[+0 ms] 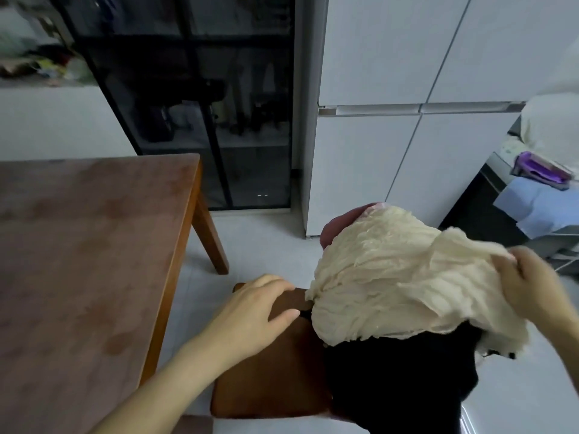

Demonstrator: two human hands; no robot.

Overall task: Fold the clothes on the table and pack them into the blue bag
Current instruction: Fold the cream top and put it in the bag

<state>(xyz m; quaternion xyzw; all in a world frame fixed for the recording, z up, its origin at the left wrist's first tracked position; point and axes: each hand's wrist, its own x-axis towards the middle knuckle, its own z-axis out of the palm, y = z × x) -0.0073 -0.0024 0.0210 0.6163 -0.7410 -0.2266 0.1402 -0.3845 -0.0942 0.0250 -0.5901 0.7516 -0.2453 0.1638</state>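
The right hand (pixel 529 283) clutches the garment (pixel 391 277) above the chair (pixel 275 371), left hand (pixel 253 305) loose; next, I reckon, spread it flat on the table (pixel 78 245).

A brown wooden chair (pixel 272 377) stands just beside the right edge of the rectangular brown wooden table (pixel 78 261). On the chair's right side a crinkled cream cloth garment (pixel 391 277) lies over a black cloth garment (pixel 407 377). Behind the table's far right corner stands a dark glass-door cabinet (pixel 194 104), with tall white cupboards (pixel 391 120) to its right.
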